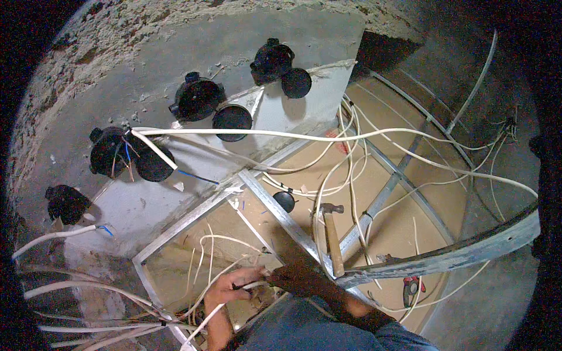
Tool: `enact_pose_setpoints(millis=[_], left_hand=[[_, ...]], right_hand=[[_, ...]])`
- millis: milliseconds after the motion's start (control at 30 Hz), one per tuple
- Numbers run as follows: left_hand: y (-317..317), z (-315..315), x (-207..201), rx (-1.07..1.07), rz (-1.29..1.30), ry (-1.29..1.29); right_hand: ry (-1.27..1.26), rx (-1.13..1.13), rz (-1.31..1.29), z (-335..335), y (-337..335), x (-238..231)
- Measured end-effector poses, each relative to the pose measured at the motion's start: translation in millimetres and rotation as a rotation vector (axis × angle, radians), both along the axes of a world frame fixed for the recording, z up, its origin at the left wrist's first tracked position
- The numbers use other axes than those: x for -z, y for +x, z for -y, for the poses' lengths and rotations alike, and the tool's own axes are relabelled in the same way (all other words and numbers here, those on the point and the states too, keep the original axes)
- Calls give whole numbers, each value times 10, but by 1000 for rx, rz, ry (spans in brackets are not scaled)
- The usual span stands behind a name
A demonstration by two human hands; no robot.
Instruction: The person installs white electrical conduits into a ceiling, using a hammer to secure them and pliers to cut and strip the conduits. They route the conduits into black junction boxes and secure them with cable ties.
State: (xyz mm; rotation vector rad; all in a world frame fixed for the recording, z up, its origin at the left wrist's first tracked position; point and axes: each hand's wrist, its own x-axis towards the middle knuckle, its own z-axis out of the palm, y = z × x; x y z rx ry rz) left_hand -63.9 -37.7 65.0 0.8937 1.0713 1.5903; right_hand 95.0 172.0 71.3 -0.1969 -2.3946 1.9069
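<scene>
A white cable (pixel 212 316) rises from the lower left and passes through my left hand (pixel 229 288), whose thumb and fingers are closed around it. The cable's upper end runs to the fingertips of my right hand (pixel 295 276), which lies in shadow. Those right fingers look pinched on the cable end, close against my left fingertips; the exact grip is dark. Just beyond both hands, a thinner loose white cable (pixel 228 237) curves over the beige board (pixel 175 272) of the metal frame.
A hammer (pixel 334 243) leans on the metal frame (pixel 281 213), right of my hands. Red-handled pliers (pixel 413 288) lie farther right. Black round junction boxes (pixel 199 98) sit in the wall, some with wires. A black lid (pixel 284 202) rests on the board. White cables (pixel 328 138) cross overhead.
</scene>
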Motion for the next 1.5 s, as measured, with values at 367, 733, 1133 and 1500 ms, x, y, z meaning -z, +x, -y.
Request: enact_pose_setpoints(millis=[367,733,1133,1500], left_hand=[[-549,263,509,232,585,773],[-143,418,256,-826,-44,64],[-249,-21,-630,-1294,297,98],[-1284,857,-929,-1706,87,370]], right_hand=[[-124,1070,124,-1410,-1290,1131],[509,790,279,-1280,-1244,697],[-40,204,-346,-1965,-2631,1763],[28,304,-250,-1455,-2612,1039]])
